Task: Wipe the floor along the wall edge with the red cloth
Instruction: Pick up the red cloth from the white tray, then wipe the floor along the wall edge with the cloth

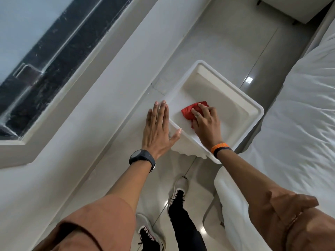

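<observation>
Brown sleeves (101, 220) fill the bottom of the view, and both bare forearms reach forward and away from them. Below and between the arms, two shoes (178, 192) stand on the glossy tiled floor (235, 42). One wrist carries a black watch (142, 157), and beyond it the left hand (158, 127) lies flat and spread wide, fingers straight and together, palm pressed against the white wall (108, 87), with the thumb stretched out to touch the near corner rim of a white shelf tray (253, 109). It holds nothing. An orange-and-dark band (220, 147) sits on the other wrist; the right hand (205, 122) is palm down inside the tray, fingers curled loosely over the red cloth (188, 111), pressing it onto the tray's flat bottom. A ring shows on one finger. That cloth is bunched, poking out ahead of and beside the fingers, up in the tray and well above the floor. White bedding (299, 115) lies just beside the tray on the right, and a dark window (45, 60) is set in the wall to the left.
</observation>
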Available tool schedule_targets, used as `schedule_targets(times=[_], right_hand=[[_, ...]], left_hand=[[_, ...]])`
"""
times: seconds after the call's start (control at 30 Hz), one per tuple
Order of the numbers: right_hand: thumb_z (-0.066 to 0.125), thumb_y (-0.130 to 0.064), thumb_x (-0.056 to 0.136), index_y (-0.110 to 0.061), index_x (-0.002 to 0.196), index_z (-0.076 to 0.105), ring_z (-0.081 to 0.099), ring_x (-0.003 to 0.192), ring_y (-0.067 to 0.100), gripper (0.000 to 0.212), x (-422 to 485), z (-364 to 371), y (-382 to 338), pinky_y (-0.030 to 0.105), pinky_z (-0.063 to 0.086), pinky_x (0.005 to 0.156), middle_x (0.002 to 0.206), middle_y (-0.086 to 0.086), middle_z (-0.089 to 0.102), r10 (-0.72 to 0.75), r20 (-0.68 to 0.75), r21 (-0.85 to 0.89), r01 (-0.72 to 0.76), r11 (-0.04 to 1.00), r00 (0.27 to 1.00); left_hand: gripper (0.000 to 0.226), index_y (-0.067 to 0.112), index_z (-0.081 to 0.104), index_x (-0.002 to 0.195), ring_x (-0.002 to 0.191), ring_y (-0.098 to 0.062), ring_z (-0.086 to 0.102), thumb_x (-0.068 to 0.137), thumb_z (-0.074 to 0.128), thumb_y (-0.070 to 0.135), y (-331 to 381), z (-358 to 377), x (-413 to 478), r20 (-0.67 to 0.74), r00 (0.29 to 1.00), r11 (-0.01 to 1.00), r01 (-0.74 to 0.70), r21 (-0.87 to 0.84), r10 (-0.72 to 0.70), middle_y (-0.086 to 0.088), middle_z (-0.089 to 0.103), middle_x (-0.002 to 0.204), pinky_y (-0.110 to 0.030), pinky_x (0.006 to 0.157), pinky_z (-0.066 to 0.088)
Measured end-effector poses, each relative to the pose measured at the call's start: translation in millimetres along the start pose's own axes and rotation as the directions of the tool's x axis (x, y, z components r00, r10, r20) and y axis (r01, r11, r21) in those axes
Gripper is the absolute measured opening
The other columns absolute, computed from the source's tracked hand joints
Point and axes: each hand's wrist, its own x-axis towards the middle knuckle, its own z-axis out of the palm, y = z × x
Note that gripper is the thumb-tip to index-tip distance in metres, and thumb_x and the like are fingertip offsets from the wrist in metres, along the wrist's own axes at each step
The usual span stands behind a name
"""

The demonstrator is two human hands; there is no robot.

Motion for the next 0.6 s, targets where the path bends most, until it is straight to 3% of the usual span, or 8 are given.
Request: schedule_targets(times=[0.1,0.4,0.5,0.6], right_hand=[[0.081,0.004,0.069,0.0,0.109,0.073,0.059,0.091,0.047,0.041,3.1,-12.5,-7.1,0.052,0.057,0.076,0.119,0.027,0.067,-0.022,-0.048,0.033,0.023,0.999,0.999],[0.074,-0.011,0.085,-0.007,0.116,0.073,0.058,0.101,0.038,0.031,-36.6,-47.2,-124.0,0.039,0.047,0.085,0.129,0.014,0.068,0.062,-0.366,0.175,0.004,0.985,0.929],[0.076,-0.012,0.084,-0.007,0.113,0.074,0.059,0.1,0.038,0.029,-83.0,-23.3,-188.0,0.037,0.044,0.086,0.129,0.014,0.068,0.065,-0.373,0.201,0.013,0.979,0.925],[0.078,-0.009,0.08,-0.007,0.106,0.075,0.061,0.097,0.039,0.026,-137.7,42.7,-249.5,0.039,0.049,0.085,0.126,0.016,0.069,0.059,-0.264,0.271,0.015,0.962,0.963]], left_hand=[[0.095,0.0,0.012,0.163,0.159,-0.029,0.003,0.097,0.027,0.066,-13.4,-11.2,-7.5,-0.015,0.999,1.0,-0.03,0.007,0.03,-0.017,0.005,0.17,-0.05,0.128,0.012],[0.095,-0.003,0.026,0.16,0.157,-0.032,0.014,0.096,0.031,0.067,-129.3,-26.1,-119.1,-0.055,0.998,0.998,-0.029,0.046,0.032,-0.019,0.02,0.168,-0.052,0.126,0.017],[0.092,-0.003,0.028,0.159,0.157,-0.034,0.016,0.096,0.037,0.063,-181.9,-9.9,-177.0,-0.036,0.998,0.997,-0.04,0.067,0.043,-0.02,0.023,0.167,-0.053,0.125,0.019],[0.092,-0.003,0.03,0.159,0.156,-0.034,0.018,0.095,0.038,0.063,-242.1,30.3,-238.1,-0.001,0.999,0.996,-0.046,0.082,0.047,-0.019,0.025,0.166,-0.053,0.125,0.018]])
